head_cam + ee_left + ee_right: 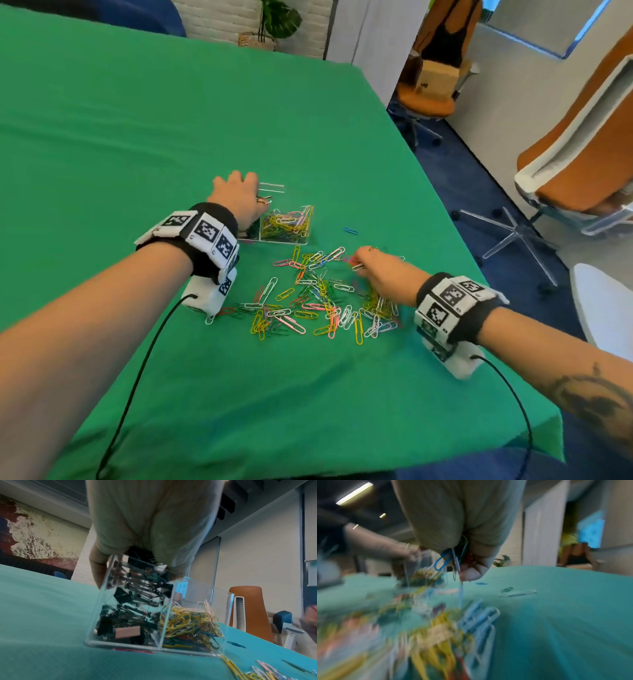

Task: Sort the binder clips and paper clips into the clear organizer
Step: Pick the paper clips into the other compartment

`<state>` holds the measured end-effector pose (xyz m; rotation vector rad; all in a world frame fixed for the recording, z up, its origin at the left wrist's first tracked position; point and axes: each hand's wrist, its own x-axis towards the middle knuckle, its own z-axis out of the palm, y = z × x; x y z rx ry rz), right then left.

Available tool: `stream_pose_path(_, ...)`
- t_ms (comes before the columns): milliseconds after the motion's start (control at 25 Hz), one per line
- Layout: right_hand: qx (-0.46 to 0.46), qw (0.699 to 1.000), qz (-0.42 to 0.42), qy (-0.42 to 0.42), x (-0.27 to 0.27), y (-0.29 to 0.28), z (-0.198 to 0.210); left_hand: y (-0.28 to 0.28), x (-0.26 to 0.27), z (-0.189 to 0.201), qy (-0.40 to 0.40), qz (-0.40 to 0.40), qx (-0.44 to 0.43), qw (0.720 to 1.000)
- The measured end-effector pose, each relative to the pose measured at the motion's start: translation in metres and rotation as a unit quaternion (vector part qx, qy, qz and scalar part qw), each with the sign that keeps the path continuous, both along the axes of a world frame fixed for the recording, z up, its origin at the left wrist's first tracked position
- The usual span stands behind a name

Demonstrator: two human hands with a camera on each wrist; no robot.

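The clear organizer (310,219) stands mid-table on the green cloth. My left hand (239,195) lies over its left compartment, fingers curled down over the far and left walls, holding it. In the left wrist view that compartment is packed with black binder clips (130,608), and the right one holds coloured paper clips (188,626). A loose pile of paper clips (308,301) lies in front of the organizer. At the pile's right end my right hand (370,267) grips a bunch of paper clips (453,558), with a blue one sticking out of the fist.
A lone blue paper clip (351,231) lies right of the organizer. The table's right edge (428,178) drops to a blue floor with orange office chairs (582,164). Black cables run from both wrist cameras toward me. Bare green cloth (137,137) stretches left and behind.
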<state>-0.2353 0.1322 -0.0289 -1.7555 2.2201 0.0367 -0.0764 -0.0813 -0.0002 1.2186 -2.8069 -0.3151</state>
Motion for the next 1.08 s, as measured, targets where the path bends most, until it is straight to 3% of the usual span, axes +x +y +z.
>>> stream_pose_path(200, -0.126, 0.982, -0.110, -0.091, -0.014, -0.032, 0.050, -0.003, -0.001, -0.005, 0.026, 0.013, 0.019, 0.999)
stream_pose_path(400, -0.237, 0.943, -0.112, -0.207, 0.019, -0.111, 0.063, -0.005, -0.002, -0.007, 0.039, 0.022, 0.030, 0.999)
stream_pose_path(520, -0.258, 0.952, -0.077, -0.144, 0.043, -0.133, 0.039, -0.005, -0.003, -0.009, 0.044, 0.032, 0.027, 0.998)
stream_pose_path(680, -0.229, 0.971, -0.024, 0.072, 0.037, -0.125, 0.029, -0.007, -0.004, -0.012, 0.037, 0.024, 0.024, 0.999)
stream_pose_path(760, -0.205, 0.971, -0.012, 0.121, 0.031, -0.119, 0.035, -0.006, -0.004, -0.011, 0.035, 0.023, 0.025, 0.999)
stream_pose_path(920, -0.183, 0.978, -0.006, 0.096, 0.033, -0.116, 0.045, -0.005, -0.002, -0.008, 0.028, 0.020, 0.031, 0.999)
stream_pose_path(1000, -0.151, 0.988, -0.016, 0.039, 0.034, -0.116, 0.050, -0.004, -0.002, -0.007, 0.022, 0.012, 0.023, 0.999)
stream_pose_path(1080, -0.203, 0.975, -0.071, -0.045, 0.022, -0.107, 0.059, -0.002, -0.002, -0.004, 0.010, 0.004, 0.011, 1.000)
